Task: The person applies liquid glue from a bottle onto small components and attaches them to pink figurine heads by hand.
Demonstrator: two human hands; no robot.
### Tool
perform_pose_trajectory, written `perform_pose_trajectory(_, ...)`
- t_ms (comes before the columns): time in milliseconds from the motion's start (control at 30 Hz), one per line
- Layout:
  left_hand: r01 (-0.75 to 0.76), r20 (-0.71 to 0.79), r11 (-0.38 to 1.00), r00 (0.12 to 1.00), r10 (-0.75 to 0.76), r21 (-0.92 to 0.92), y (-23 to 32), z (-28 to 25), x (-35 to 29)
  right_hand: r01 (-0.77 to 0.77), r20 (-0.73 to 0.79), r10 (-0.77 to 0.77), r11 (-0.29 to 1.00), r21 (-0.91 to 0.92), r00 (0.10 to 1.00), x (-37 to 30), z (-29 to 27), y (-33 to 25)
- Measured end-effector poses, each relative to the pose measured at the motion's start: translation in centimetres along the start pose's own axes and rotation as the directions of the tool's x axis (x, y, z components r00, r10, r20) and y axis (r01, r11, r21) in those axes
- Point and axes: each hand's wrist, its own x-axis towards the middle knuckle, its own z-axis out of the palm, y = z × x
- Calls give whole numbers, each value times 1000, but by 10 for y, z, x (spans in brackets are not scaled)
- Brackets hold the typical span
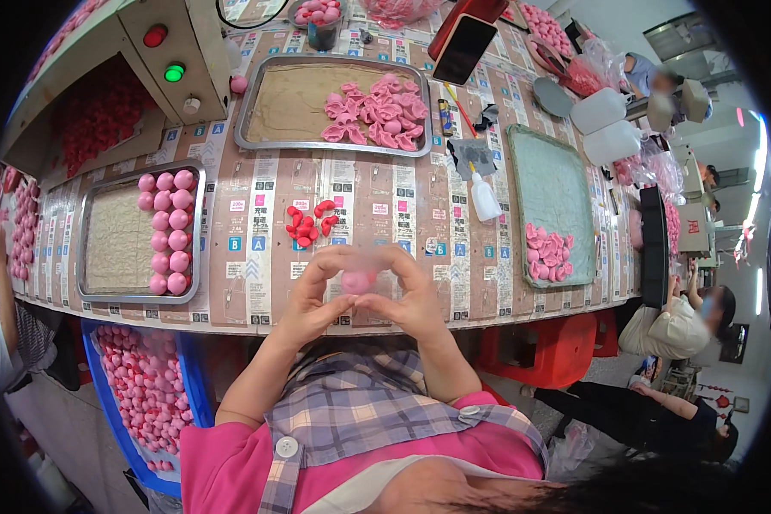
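Note:
My left hand [310,295] and my right hand [405,295] meet near the table's front edge, thumbs and fingertips closed round a pink ball [356,282]. The area just above the ball is blurred. Small curved red pieces [303,230] lie loose on the table beyond my hands. To the left, a metal tray [116,236] carries two columns of pink balls [178,241] along its right side. Another metal tray [284,103], farther back, has a heap of pink hollow shells [377,111].
A pale green tray [552,176] with pink pieces lies right, near a white squeeze bottle [485,199]. A phone [464,50] stands at the back. A machine [174,94] with red and green lights is back left. Below the table edge are a blue crate [199,385] and red stool [535,351].

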Motion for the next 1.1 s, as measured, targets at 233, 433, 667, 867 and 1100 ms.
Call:
perform_pose_trajectory(233, -60, 6, 947, 998, 62, 316, 4, -6, -9, -81, -42, 96, 959, 270, 995, -10, 10, 12)
perform_pose_trajectory(433, -240, 95, 754, 968, 231, 611, 13, -9, -2, -56, -48, 68, 975, 216, 997, -18, 15, 13)
perform_pose_trajectory(667, -269, 131, 757, 962, 239, 596, 10, -12, -5, -420, 220, 382, 592, 688, 898, -20, 16, 4)
perform_pose_trajectory(867, -275, 160, 750, 961, 224, 602, 13, -10, -4, -346, 158, 336, 628, 697, 929, -25, 18, 11)
perform_pose_trajectory(1100, -287, 174, 732, 958, 229, 619, 14, -8, -5, -275, 84, 286, 736, 618, 955, -29, 21, 15)
